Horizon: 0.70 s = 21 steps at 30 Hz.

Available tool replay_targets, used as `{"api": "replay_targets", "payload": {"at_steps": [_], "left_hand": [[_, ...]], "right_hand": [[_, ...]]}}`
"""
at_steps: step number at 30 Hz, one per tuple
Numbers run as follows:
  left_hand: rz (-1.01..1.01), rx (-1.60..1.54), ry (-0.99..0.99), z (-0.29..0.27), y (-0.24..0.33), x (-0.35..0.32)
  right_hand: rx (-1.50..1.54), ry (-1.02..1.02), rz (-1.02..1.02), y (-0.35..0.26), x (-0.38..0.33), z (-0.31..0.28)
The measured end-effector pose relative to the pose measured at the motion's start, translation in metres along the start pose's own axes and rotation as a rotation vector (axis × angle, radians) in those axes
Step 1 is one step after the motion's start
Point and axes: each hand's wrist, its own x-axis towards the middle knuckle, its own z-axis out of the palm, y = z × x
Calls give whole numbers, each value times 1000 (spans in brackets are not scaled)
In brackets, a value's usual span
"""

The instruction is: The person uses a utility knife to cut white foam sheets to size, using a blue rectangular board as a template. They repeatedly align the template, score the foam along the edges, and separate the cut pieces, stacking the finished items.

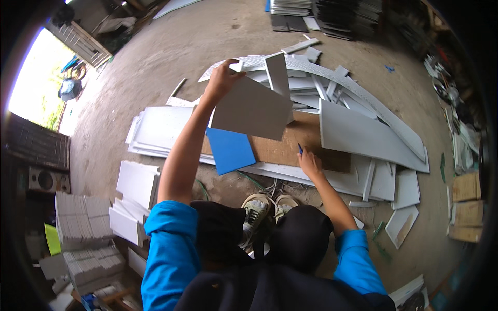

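Observation:
My left hand (223, 82) is raised and grips a pale grey-white foam board (251, 108) by its upper left corner, holding it tilted above the pile. In my right hand (310, 163) is a slim blue tool (300, 149), too small to tell whether it is a pen or a cutter. That hand is low over a brown board (277, 151), at its right part. A blue square sheet (231, 150) lies across the brown board's left end, just below the raised piece. Another narrow white piece (277, 74) stands up behind the held board.
White sheets (161, 127) and offcuts (306, 83) are heaped around the brown board. A large white panel (363, 132) leans at the right. Stacked white squares (85, 217) stand at the left, cardboard boxes (465, 199) far right. My shoes (255, 207) are close to the pile's front edge.

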Motion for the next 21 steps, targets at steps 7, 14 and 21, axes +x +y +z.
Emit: {"api": "replay_targets", "payload": {"at_steps": [7,14,21], "left_hand": [[-543,-696,105,-101,-80,-129],[-861,-1097,688,-154,-132,-326],[-643,-1003,1484,-135,-169,-443]], "right_hand": [[35,108,-205,-54,4,-40],[271,-357,-582,-192,29,-47],[281,-736,-793,-398,-5,19]]}}
